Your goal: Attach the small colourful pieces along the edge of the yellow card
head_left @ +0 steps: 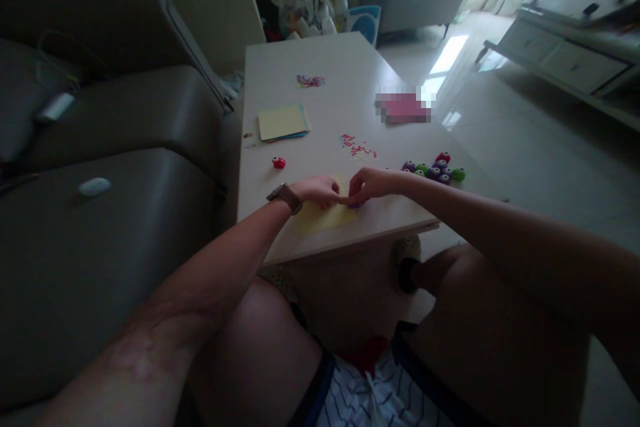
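Left hand (320,191) and right hand (367,185) pinch a small purple punch (354,204) on yellow paper (325,217). Risk: sheet sits near the table edge (350,243); uneven pressure could slide it crooked.

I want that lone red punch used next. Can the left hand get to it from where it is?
Probably yes. The red punch sits alone on the table, just beyond the left hand, with only bare tabletop between them.

A white table (350,73) is standing beside a sofa. Lying directly on it are a yellow sheet (327,217) at the near edge, a stack of coloured paper (283,123), a lone red punch (279,162), a cluster of small punches (436,169), two patches of paper cutouts (358,147) (311,81) and a pink item (404,107), which is blurred.
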Available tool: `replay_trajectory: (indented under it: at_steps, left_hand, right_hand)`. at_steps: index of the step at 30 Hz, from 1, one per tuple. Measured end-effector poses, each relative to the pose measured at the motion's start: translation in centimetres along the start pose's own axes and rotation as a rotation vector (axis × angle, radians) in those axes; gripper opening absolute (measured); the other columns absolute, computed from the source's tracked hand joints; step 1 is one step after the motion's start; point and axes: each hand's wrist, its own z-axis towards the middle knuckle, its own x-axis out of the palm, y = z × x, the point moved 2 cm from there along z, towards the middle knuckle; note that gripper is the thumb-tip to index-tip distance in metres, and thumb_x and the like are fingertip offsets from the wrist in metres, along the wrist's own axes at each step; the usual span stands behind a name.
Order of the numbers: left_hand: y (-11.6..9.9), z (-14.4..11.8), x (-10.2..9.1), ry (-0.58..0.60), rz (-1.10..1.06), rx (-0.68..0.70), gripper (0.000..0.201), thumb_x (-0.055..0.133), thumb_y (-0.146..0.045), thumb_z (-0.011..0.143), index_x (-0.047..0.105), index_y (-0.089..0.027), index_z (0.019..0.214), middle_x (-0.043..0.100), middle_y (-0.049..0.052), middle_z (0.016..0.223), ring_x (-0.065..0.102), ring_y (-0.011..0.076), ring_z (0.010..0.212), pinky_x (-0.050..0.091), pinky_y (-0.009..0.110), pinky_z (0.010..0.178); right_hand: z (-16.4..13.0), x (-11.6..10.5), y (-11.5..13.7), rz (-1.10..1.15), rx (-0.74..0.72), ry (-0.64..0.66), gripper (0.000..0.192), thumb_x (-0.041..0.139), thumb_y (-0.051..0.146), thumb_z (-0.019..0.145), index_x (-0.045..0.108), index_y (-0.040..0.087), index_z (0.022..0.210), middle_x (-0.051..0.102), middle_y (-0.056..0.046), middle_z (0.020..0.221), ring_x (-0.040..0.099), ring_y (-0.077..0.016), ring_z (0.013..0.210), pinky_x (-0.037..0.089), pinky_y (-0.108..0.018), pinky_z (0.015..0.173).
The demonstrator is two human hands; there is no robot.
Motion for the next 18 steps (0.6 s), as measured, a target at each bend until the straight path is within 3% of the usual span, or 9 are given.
replay_trajectory:
  at_steps: [6,11,18]
  left_hand:
    - [1.3,-0.3,0.0,-0.014,0.01,0.097,0.03,0.077,-0.04,0.064,0.064,-0.016,0.076,0.061,0.001,0.068,0.052,0.0126,0.058,0.035,0.025,0.054]
    - [1.9,0.1,0.1,-0.001,-0.01,0.107,0.025,0.077,-0.033,0.063,0.062,-0.016,0.075,0.062,0.0,0.066,0.053,0.0131,0.058,0.037,0.026,0.055]
    - [1.8,0.0,0.0,-0.013,-0.008,0.126,0.024,0.077,-0.031,0.064,0.063,-0.016,0.076,0.064,0.001,0.069,0.056,0.0136,0.06,0.038,0.025,0.055]
  right_hand:
    - [-0.9,-1.8,-2.2,-0.103,-0.013,-0.04,0.026,0.07,0.038,0.079,0.076,0.017,0.091,0.075,-0.008,0.088,0.066,-0.0188,0.077,0.049,-0.029,0.069]
    - [-0.9,-1.9,-2.3,-0.173,-0.059,-0.117,0.039,0.076,0.042,0.071,0.075,0.02,0.104,0.075,-0.007,0.094,0.065,-0.0206,0.082,0.047,-0.029,0.07]
    - [-1.5,-1.9,-1.2,-0.392,-0.098,-0.133,0.016,0.072,0.027,0.072,0.075,0.021,0.087,0.072,-0.004,0.082,0.061,-0.0179,0.073,0.04,-0.029,0.065]
